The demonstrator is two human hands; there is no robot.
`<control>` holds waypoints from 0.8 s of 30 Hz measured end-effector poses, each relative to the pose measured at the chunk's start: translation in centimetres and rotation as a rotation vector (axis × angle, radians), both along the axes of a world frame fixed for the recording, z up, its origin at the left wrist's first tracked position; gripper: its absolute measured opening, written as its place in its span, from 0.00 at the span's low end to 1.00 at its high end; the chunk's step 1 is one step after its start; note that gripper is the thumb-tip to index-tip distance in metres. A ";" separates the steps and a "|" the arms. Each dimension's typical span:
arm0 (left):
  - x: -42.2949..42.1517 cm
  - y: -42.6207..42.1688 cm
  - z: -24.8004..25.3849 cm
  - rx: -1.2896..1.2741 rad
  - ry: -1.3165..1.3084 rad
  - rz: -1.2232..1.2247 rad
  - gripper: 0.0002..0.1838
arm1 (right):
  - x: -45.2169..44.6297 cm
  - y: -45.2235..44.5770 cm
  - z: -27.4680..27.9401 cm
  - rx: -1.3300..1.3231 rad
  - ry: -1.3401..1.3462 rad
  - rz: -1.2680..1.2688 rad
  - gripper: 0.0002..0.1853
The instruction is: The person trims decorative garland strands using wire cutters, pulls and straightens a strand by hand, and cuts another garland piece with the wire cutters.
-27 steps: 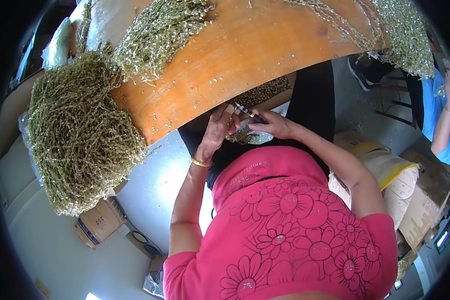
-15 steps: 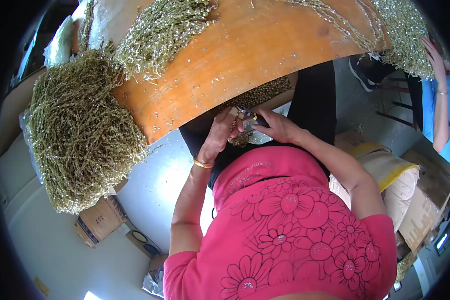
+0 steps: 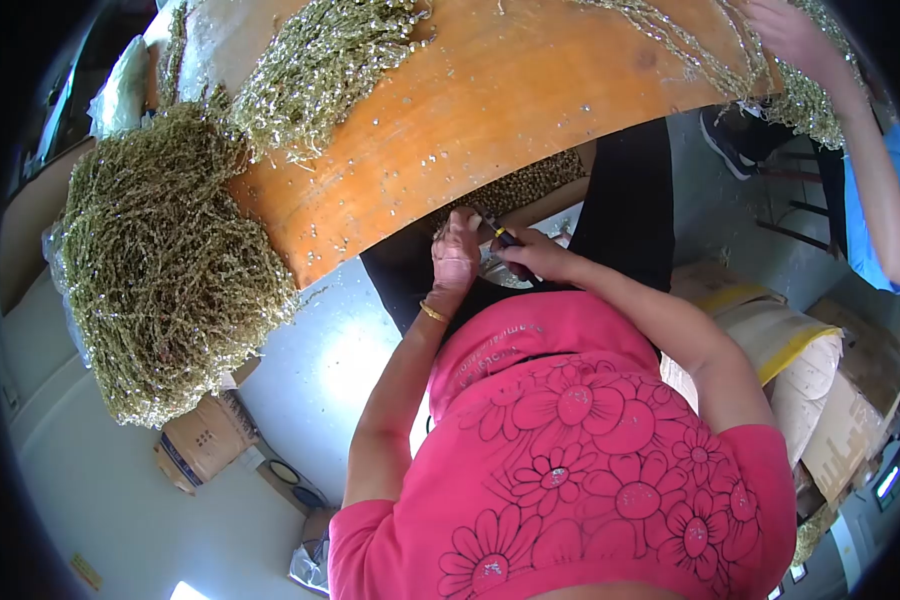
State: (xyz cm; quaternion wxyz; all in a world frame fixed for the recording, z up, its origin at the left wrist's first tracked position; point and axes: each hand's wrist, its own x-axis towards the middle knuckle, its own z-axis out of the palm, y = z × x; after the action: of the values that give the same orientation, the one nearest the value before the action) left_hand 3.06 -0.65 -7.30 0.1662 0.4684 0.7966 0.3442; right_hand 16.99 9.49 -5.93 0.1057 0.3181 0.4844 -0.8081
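Over my lap, just below the table edge, my right hand (image 3: pixel 542 256) is closed around pliers (image 3: pixel 504 237) with dark and yellow handles. Their tip points up and left, close to the fingertips of my left hand (image 3: pixel 456 252). That hand is closed in a pinch, a gold bracelet on its wrist; what it pinches is too small to make out. Behind both hands, a box of small gold-brown beads (image 3: pixel 530 192) sits partly under the table.
A large bundle of glittery gold strands (image 3: pixel 170 270) hangs off the left of the orange table (image 3: pixel 450 110). Another bundle (image 3: pixel 330 65) lies on top. At upper right, a co-worker's hand (image 3: pixel 795 40) is over more strands (image 3: pixel 810 105). Cardboard boxes (image 3: pixel 850 400) stand right.
My left hand has turned more upright, and my right hand with the pliers has shifted slightly left. The beaded clump below my hands has gone from view. The co-worker's hand moved up and left.
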 end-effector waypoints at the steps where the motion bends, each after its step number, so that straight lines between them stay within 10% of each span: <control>1: -0.2 0.1 -0.6 0.008 0.087 -0.026 0.06 | 0.0 0.0 0.1 -0.143 -0.029 -0.041 0.11; 9: -2.2 0.8 1.4 0.010 -0.300 -0.205 0.14 | 0.0 0.9 0.4 0.065 0.143 -0.065 0.17; 13: -4.0 0.8 2.8 -0.083 -0.086 -0.420 0.19 | 0.6 0.8 -0.7 0.286 0.191 0.028 0.22; 19: -3.9 1.6 6.1 -0.250 -0.787 -0.167 0.08 | 0.8 0.4 -0.3 0.571 0.169 0.079 0.25; 24: -3.4 1.6 5.0 -0.185 -0.817 -0.110 0.07 | 0.3 0.2 0.1 0.622 0.096 0.069 0.22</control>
State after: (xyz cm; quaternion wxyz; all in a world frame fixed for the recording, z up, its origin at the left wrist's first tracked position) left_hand -0.33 0.91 -2.28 0.5280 0.3182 0.6666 0.4191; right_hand 17.33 9.64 -5.81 0.0076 0.2801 0.7230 -0.6314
